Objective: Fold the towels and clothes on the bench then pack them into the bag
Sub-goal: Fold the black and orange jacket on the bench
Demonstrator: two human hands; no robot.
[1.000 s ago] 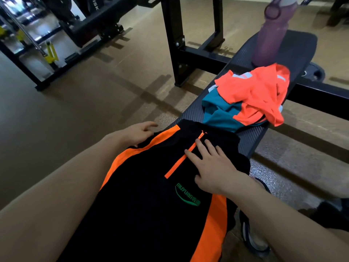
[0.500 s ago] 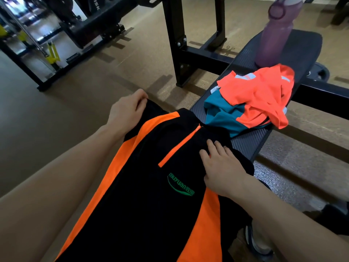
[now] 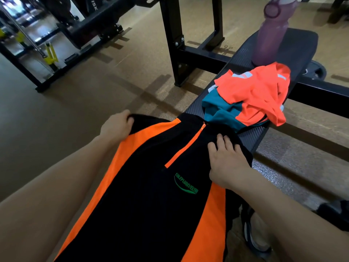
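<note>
A black shirt (image 3: 143,201) with orange side panels, an orange zip and a green logo lies spread along the near end of the black bench (image 3: 294,48). My left hand (image 3: 116,126) grips the shirt's black shoulder at its upper left corner, fingers curled over the fabric. My right hand (image 3: 225,161) presses flat on the shirt's right shoulder, fingers spread. Beyond the collar sits a crumpled orange and teal garment (image 3: 251,95) on the bench. No bag is in view.
A purple water bottle (image 3: 272,33) stands on the far end of the bench. A black rack frame (image 3: 173,46) rises left of the bench. Gym equipment (image 3: 47,53) stands at the far left. A shoe (image 3: 258,237) is on the floor at lower right.
My left hand has lifted from the shirt's left edge and taken hold of its shoulder, drawing it outward. My right hand has slid from the zip towards the right shoulder. The shirt lies wider.
</note>
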